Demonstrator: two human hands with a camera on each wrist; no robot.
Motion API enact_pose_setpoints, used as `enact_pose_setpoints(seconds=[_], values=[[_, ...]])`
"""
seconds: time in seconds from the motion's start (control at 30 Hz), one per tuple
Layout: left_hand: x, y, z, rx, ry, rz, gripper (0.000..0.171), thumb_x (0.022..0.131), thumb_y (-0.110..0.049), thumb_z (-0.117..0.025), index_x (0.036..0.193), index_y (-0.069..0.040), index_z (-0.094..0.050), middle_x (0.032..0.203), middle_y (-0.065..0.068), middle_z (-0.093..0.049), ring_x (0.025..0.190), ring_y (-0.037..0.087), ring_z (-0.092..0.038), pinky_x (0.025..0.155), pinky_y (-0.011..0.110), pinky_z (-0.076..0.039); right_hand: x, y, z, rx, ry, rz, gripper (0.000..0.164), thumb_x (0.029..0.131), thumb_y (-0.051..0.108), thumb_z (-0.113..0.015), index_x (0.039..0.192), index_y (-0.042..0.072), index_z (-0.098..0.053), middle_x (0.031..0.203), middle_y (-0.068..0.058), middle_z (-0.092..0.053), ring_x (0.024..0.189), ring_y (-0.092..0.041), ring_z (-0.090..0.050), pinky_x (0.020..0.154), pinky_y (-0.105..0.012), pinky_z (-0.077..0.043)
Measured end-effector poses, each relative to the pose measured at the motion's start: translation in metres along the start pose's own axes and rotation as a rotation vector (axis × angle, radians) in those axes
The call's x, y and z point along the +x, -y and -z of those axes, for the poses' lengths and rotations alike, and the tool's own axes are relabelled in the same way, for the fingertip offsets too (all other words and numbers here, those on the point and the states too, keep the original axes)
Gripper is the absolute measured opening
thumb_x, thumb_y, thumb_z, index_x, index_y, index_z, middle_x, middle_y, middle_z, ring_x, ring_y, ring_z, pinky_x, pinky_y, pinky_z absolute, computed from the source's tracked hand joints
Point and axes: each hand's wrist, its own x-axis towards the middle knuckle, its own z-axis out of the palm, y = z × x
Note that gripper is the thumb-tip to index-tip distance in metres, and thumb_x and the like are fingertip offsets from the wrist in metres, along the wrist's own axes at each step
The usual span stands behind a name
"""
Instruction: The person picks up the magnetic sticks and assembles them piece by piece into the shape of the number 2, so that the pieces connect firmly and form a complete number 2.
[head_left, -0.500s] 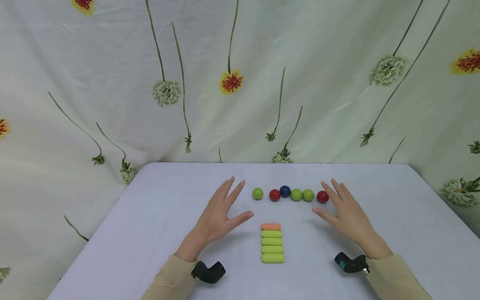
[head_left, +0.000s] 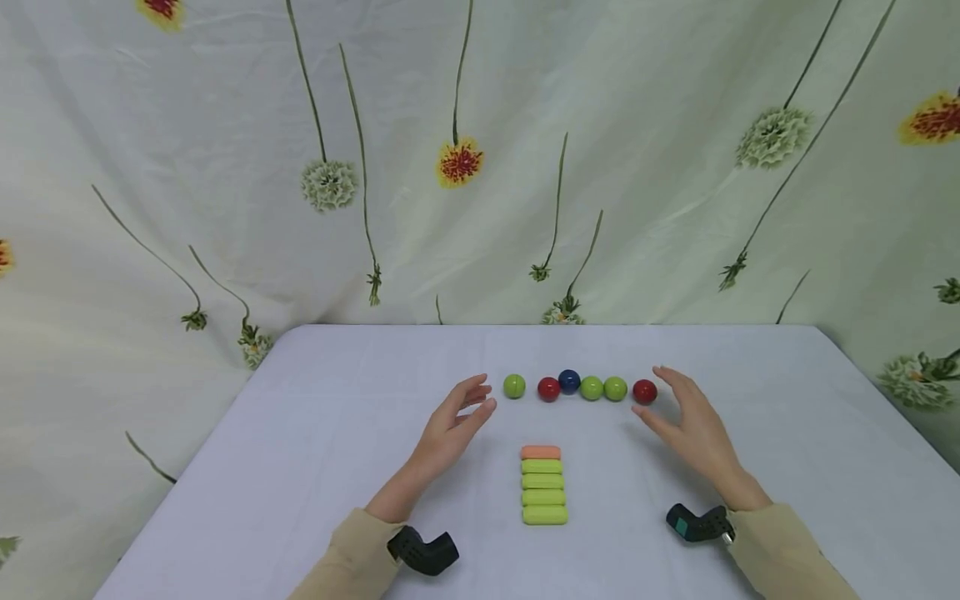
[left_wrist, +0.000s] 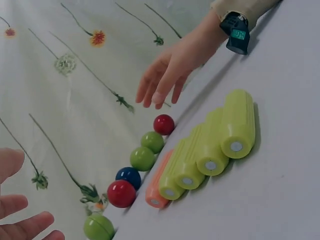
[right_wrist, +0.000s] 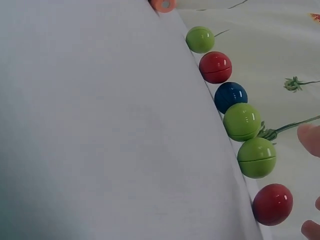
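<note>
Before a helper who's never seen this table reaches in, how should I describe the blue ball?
On the pale table, find the column of cylinders. Beyond it, six balls form a loose row; the blue ball is third from the left. It alone is dark blue, between a red ball and a green ball.

1. You can pass between the orange cylinder (head_left: pixel 541 452) and the blue ball (head_left: pixel 569 382).
2. For your right hand (head_left: pixel 699 432), the rightmost red ball (head_left: pixel 645 392) obstructs a low leftward path.
3. Green cylinders (head_left: pixel 543 497) block low crossings nearer you.
</note>
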Motion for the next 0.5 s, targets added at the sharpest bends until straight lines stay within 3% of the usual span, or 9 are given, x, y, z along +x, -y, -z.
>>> enact_pose_setpoints(seconds=[0.3, 0.5], values=[[0.002, 0.014, -0.018, -0.147, 0.039, 0.111, 0.037, 0.094, -0.024, -0.058, 0.121, 0.002, -0.056, 0.114, 0.011, -0.061, 0.103, 0.023, -0.058, 0.086, 0.034, -0.049, -0.001, -0.012, -0.011, 0.178, -0.011, -0.136, 0.063, 0.088, 0.026, -0.067, 0.136, -0.003, -0.038, 0.137, -0.024, -0.038, 0.124, -0.041, -0.038, 0.096, -0.054, -0.038], [-0.005, 0.005, -0.022, -0.121, 0.087, 0.148, 0.028, 0.093, -0.016, -0.060, 0.114, 0.001, -0.062, 0.109, 0.012, -0.064, 0.098, 0.021, -0.060, 0.083, 0.030, -0.049, -0.001, -0.016, -0.018, 0.250, -0.046, -0.194, 0.063, 0.088, 0.028, -0.067, 0.135, -0.003, -0.038, 0.135, -0.024, -0.040, 0.121, -0.040, -0.042, 0.095, -0.051, -0.038]])
